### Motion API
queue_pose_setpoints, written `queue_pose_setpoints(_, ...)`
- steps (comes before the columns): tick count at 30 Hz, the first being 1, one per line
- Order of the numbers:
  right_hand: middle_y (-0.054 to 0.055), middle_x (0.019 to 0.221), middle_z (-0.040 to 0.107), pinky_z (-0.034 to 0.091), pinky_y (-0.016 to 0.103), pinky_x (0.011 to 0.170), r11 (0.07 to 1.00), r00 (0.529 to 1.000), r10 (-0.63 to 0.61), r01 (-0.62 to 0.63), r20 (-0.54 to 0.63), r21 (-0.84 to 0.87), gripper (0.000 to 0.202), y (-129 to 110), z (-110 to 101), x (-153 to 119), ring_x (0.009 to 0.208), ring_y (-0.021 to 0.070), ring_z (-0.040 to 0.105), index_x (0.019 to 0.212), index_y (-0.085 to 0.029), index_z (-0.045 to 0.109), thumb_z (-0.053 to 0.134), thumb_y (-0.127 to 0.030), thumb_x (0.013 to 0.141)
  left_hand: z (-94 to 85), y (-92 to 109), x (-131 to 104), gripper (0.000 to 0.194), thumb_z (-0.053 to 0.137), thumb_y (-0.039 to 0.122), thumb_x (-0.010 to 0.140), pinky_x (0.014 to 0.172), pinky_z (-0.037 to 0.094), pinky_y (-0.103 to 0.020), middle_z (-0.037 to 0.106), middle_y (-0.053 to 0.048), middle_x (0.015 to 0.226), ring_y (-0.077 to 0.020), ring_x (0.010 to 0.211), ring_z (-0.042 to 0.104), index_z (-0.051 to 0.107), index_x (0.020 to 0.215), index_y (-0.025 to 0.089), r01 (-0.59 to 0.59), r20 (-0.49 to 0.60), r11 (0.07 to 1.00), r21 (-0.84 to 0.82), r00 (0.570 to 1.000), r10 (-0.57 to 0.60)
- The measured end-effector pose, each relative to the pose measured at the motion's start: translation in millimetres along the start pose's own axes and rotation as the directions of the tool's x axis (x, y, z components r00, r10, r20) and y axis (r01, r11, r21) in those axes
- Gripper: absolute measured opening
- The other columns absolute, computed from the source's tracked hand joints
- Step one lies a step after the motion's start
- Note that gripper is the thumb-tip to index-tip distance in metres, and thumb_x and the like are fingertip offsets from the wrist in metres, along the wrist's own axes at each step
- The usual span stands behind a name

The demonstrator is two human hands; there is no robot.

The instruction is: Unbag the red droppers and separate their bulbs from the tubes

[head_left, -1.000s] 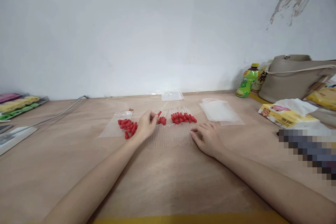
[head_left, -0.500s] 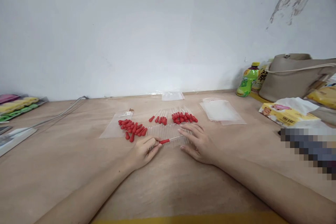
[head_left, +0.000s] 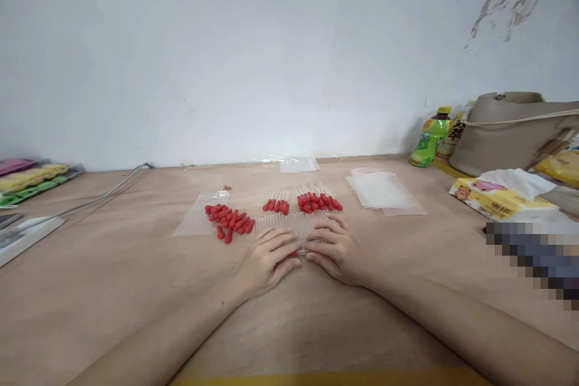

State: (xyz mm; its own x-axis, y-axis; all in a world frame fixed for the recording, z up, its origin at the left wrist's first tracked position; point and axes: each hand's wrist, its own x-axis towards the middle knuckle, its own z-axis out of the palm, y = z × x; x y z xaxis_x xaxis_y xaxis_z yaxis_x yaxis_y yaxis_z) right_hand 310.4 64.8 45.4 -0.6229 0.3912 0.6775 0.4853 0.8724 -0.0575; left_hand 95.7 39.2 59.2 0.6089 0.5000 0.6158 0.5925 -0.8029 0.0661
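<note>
While hands [head_left: 274, 253] rest over tubes [head_left: 301, 222], red bulbs [head_left: 234, 218] overlap a bag [head_left: 195, 220].

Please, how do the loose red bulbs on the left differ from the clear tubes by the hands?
The red bulbs are opaque; the clear tubes are see-through. The bulbs are short and plump; the tubes long and thin. The bulbs lie jumbled; the tubes lie side by side. Both lie on the table.

Your left hand [head_left: 271, 256] and right hand [head_left: 338, 248] were near each other, backs upward, fingers [head_left: 277, 234] slightly bent, while both bare forearms [head_left: 181, 321] reached inward.
</note>
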Motion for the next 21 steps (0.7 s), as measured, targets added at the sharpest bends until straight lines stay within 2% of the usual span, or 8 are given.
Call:
queue_pose_setpoints(2,0.001,0.089,0.066,0.030,0.044,0.097,1.000,1.000,0.000,0.000,0.011,0.017,0.016,-2,1,1,0.095,0.0185,0.053,0.092,-0.025,0.064,0.050,-0.029,0.084,3.9,0,1,0.020,0.051,0.022,0.083,0.087,0.045,-0.036,0.067,-0.004,0.094,-0.0181,0.096,0.058,0.060,0.100,0.021,-0.004,0.000,0.999,-0.036,1.000,0.004)
queue_pose_setpoints(8,0.003,0.098,0.065,0.036,0.039,0.098,0.988,0.997,-0.065,0.058,0.041,0.144,0.022,-4,7,1,0.095,0.0154,0.057,0.102,-0.021,0.059,0.047,-0.030,0.086,5.9,1,-1,0.019,0.047,0.019,0.084,0.087,0.046,-0.035,0.068,-0.005,0.091,-0.0160,0.089,0.061,0.058,0.099,0.019,-0.028,-0.017,0.997,-0.072,0.999,0.027)
queue_pose_setpoints(14,0.006,0.106,0.064,0.042,0.033,0.096,0.977,0.997,-0.075,0.069,0.023,0.200,0.023,-3,11,-2,0.101,0.0136,0.057,0.106,-0.019,0.057,0.044,-0.023,0.087,4.1,0,-1,0.025,0.048,0.022,0.084,0.093,0.043,-0.038,0.065,-0.006,0.104,-0.0185,0.103,0.056,0.055,0.108,0.019,-0.033,0.005,0.999,0.001,0.999,0.033)
queue_pose_setpoints(21,0.008,0.101,0.065,0.043,0.034,0.097,0.971,0.986,-0.159,0.165,-0.050,0.172,0.019,-2,11,-5,0.099,0.0144,0.058,0.100,-0.017,0.059,0.047,-0.018,0.085,-2.8,4,2,0.014,0.048,0.019,0.083,0.101,0.032,-0.038,0.066,-0.002,0.101,-0.0169,0.108,0.053,0.059,0.092,0.019,-0.074,0.082,0.997,0.019,0.994,0.072)
